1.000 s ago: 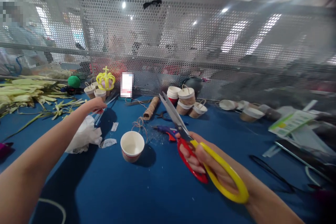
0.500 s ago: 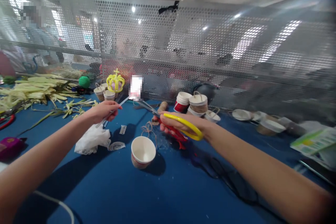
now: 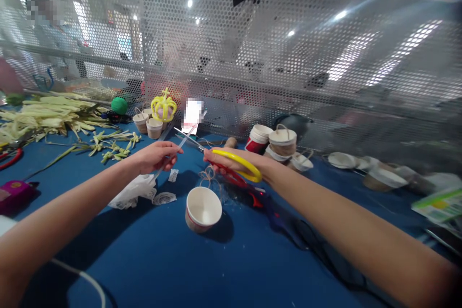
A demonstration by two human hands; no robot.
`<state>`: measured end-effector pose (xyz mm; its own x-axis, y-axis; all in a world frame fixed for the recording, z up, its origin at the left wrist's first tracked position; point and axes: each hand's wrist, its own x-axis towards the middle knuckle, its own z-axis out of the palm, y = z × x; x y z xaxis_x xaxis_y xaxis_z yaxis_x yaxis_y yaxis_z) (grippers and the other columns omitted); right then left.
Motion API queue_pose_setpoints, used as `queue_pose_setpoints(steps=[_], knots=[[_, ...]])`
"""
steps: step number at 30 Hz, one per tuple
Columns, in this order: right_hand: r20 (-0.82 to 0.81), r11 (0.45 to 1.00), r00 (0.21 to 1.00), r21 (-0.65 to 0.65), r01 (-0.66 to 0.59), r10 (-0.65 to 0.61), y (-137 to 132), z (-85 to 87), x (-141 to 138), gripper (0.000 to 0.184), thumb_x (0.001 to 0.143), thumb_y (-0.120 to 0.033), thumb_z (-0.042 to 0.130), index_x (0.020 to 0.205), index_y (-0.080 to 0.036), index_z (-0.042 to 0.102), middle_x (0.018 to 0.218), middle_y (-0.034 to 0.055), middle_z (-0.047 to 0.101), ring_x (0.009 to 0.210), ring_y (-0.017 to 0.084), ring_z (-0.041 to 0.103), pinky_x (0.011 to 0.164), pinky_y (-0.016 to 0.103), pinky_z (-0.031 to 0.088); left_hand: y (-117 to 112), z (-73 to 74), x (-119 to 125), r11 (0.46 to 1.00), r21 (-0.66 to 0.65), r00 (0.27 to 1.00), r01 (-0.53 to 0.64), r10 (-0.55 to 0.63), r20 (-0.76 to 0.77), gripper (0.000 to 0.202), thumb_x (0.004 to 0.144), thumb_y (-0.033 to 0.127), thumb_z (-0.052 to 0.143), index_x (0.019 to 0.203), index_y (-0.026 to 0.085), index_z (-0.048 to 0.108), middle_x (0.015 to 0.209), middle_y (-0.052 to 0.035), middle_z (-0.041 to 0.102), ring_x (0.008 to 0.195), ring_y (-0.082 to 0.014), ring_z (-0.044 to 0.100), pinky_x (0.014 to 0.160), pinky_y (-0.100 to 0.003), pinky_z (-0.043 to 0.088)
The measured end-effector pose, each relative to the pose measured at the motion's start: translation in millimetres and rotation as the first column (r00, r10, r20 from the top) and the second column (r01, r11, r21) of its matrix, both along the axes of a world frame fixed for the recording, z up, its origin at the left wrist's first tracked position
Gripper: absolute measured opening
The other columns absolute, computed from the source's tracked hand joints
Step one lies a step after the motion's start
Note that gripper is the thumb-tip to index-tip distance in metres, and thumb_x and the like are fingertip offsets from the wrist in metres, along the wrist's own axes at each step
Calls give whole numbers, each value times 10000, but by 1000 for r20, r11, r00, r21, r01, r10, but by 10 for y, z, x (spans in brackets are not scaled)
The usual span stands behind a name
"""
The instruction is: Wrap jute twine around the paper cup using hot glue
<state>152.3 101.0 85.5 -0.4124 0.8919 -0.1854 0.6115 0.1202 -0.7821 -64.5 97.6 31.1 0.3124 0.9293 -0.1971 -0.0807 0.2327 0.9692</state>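
Note:
My left hand (image 3: 164, 155) pinches a thin, translucent whitish strip (image 3: 186, 135) that sticks up past my fingers. My right hand (image 3: 220, 158) grips scissors (image 3: 236, 166) with yellow and red handles, blades pointing left. The blades meet or cross the strip just above my left fingers; I cannot tell whether they touch it. Below both hands stands a white paper cup (image 3: 204, 207) with a brownish outer wall. Loose twine (image 3: 209, 178) lies behind it. A crumpled clear bag (image 3: 132, 192) and a coil of white lace (image 3: 165, 198) lie under my left hand.
A dark glue gun (image 3: 276, 216) and its black cord lie under my right forearm. Twine-handled buckets (image 3: 282, 142) stand behind. Pale husks (image 3: 54, 115), a yellow crown (image 3: 164, 107) and a purple tape measure (image 3: 16, 195) are on the left. A perforated metal screen (image 3: 216, 57) bounds the back.
My hands have come closer together, and the scissor blades have moved left to the strip just above my left fingers. The view has shifted slightly.

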Motion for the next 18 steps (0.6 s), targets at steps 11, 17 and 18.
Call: queue_pose_setpoints(steps=[11, 17, 18], knots=[[64, 968, 969, -97, -231, 238, 160, -133, -95, 439, 722, -640, 424, 722, -206, 488, 544, -30, 435, 377, 41, 352, 325, 165, 304, 132, -46, 14, 998, 53, 998, -43, 45, -34, 151, 844, 260, 451, 827, 145, 547, 438, 40, 495, 308, -54, 434, 345, -155, 284], [139, 959, 954, -137, -248, 267, 211, -146, -159, 470, 728, -651, 399, 758, -196, 513, 513, -46, 394, 349, 36, 315, 317, 167, 285, 55, -46, 9, 994, -35, 994, -107, 108, 9, 154, 845, 161, 416, 781, 130, 552, 408, 38, 475, 290, -51, 400, 334, -153, 302], [146, 958, 952, -142, -249, 269, 219, -145, -175, 474, 724, -654, 402, 755, -195, 517, 509, -47, 389, 345, 35, 310, 317, 167, 281, 46, -56, 3, 992, -44, 993, -115, 116, 9, 156, 846, 161, 413, 776, 129, 550, 406, 38, 475, 288, -52, 398, 332, -153, 302]])
